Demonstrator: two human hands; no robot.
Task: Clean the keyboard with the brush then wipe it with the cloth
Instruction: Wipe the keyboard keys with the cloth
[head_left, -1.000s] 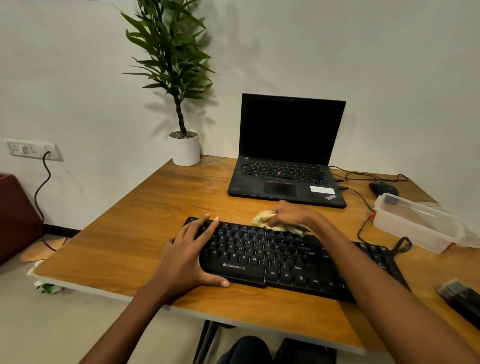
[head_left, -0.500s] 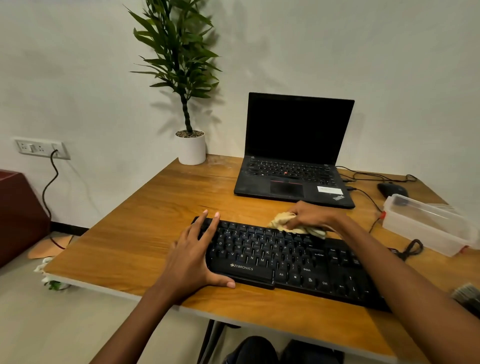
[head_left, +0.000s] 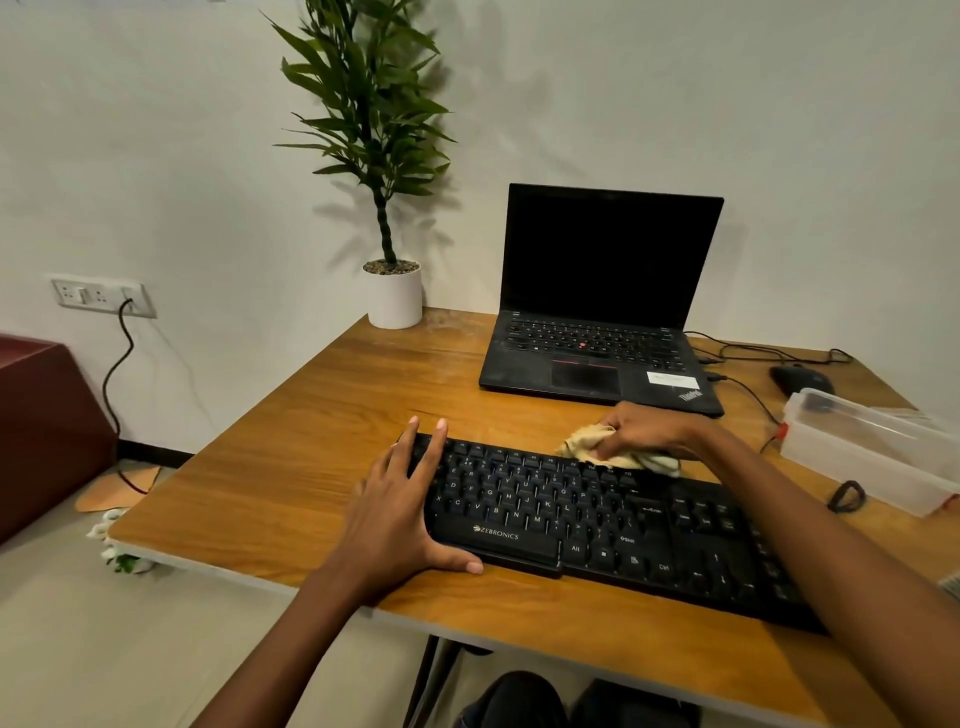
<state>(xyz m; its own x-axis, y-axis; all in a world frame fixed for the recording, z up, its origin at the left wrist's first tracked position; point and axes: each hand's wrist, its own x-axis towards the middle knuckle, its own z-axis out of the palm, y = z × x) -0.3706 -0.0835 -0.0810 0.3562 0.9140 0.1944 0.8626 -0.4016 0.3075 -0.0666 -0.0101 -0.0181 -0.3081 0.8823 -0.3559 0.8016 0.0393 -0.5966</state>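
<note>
We look down at our wooden desk (head_left: 291, 467). Our left hand (head_left: 400, 512) lies flat on the black keyboard (head_left: 613, 525) — thumb along its near edge. Our right hand (head_left: 647, 431) grips a crumpled beige cloth (head_left: 587, 439) on the keyboard's far edge — just before an open laptop (head_left: 602, 306).

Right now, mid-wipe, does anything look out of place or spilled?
Nothing on the table looks spilled or damaged; the right hand holds the cloth on the keyboard's back rows. The one oddity is on the floor: a small white-and-green bunch lies by the table's left corner, and a flat tan scrap nearer the wall.
</note>
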